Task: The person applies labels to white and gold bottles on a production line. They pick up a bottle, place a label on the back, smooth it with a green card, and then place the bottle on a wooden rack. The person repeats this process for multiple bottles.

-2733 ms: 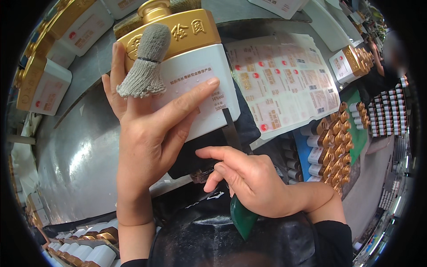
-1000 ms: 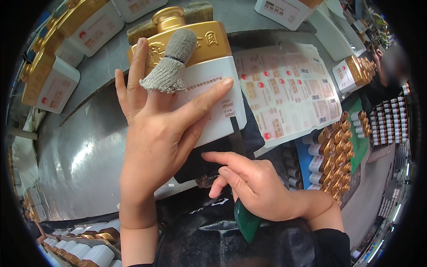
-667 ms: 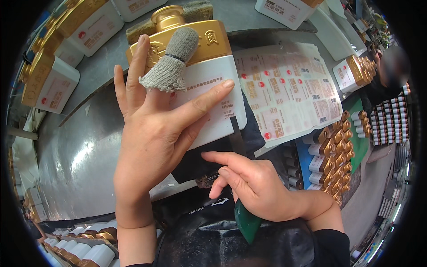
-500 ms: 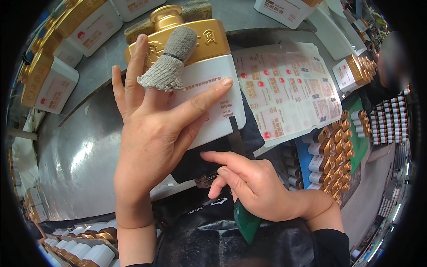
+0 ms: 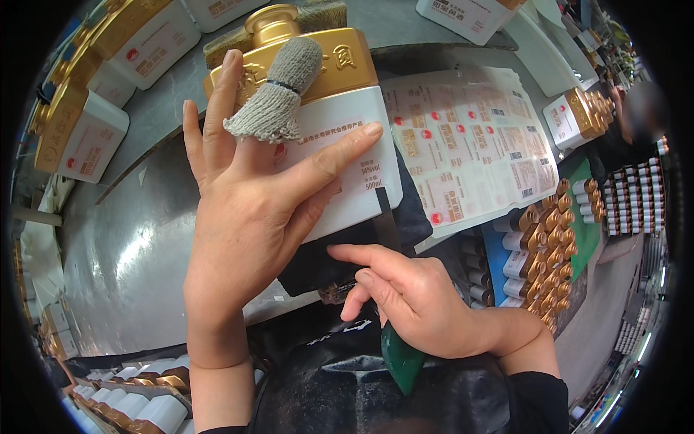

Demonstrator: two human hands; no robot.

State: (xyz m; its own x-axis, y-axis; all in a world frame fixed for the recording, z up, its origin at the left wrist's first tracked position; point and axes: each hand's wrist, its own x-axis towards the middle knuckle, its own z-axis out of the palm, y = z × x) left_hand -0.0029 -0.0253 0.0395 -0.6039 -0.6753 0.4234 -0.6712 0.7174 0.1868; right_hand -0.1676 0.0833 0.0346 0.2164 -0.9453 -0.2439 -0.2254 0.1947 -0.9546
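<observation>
A flat white bottle (image 5: 340, 119) with a gold upper part and gold cap lies in front of me, printed side up, its cap pointing away. Across it rests my left hand (image 5: 249, 199), fingers spread over the printed face. One of those fingers wears a grey knitted finger sleeve (image 5: 275, 87) bound with a dark band. Lower right, below the bottle, my right hand (image 5: 412, 300) is curled with its index finger stretched out. A green flat pointed tool, like a scraper (image 5: 401, 362), is held in its palm; its upper end is hidden.
A sheet of printed transfer labels (image 5: 470, 145) lies right of the bottle. A brush (image 5: 318, 18) sits behind the cap. Similar bottles (image 5: 90, 141) stand at the left, and rows of them (image 5: 538, 260) fill the right. A dark strap (image 5: 387, 224) reaches the bottle's near edge.
</observation>
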